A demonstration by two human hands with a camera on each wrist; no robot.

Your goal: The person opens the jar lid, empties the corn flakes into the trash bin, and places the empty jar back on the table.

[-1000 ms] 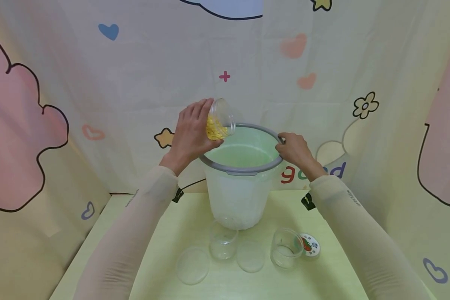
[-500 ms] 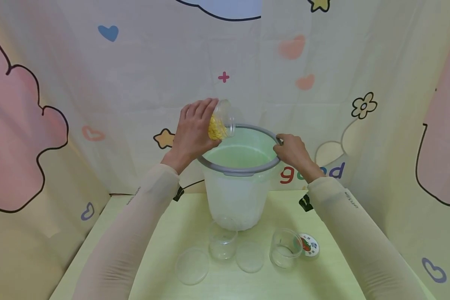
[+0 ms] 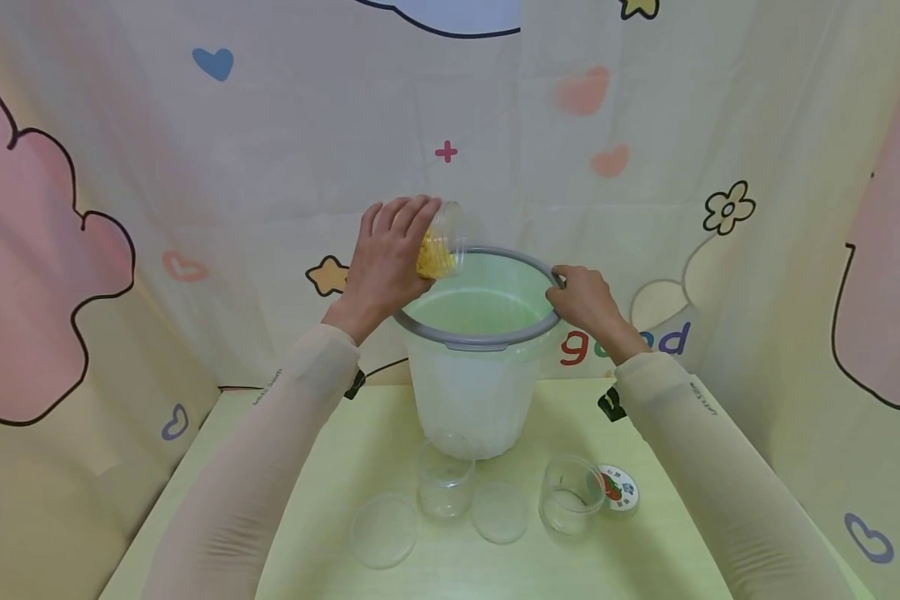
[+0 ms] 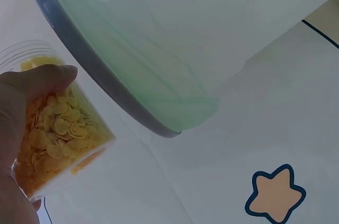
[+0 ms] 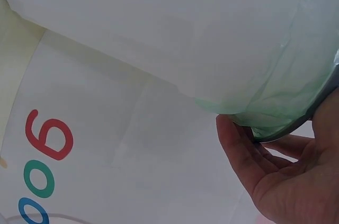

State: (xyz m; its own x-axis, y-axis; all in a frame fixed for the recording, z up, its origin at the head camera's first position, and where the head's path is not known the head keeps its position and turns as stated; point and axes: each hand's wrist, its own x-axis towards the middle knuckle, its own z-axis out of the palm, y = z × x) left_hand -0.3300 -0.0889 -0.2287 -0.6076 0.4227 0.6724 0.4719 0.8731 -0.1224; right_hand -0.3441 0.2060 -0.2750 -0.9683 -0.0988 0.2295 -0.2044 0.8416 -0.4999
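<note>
My left hand [image 3: 386,265] grips a clear plastic jar [image 3: 450,221], tipped on its side over the left rim of a white bin [image 3: 472,396]. Yellow flakes that look like cornflakes [image 4: 61,131] fill much of the jar in the left wrist view, where the thumb lies across its side. A light green bag [image 3: 487,300] lines the bin, held under a grey rim ring [image 3: 487,340]. At the right side of that ring, my right hand [image 3: 587,300] holds the edge, its fingers curled round rim and bag in the right wrist view.
In front of the bin stand two clear jars, a left jar [image 3: 446,492] and a right jar [image 3: 570,508]. Two clear lids, one left [image 3: 384,532] and one middle [image 3: 499,512], lie flat on the table [image 3: 330,467]. A printed white lid [image 3: 621,490] is beside the right jar.
My left hand and the tilted jar have shifted slightly right relative to the bin. The right hand stays on the rim.
</note>
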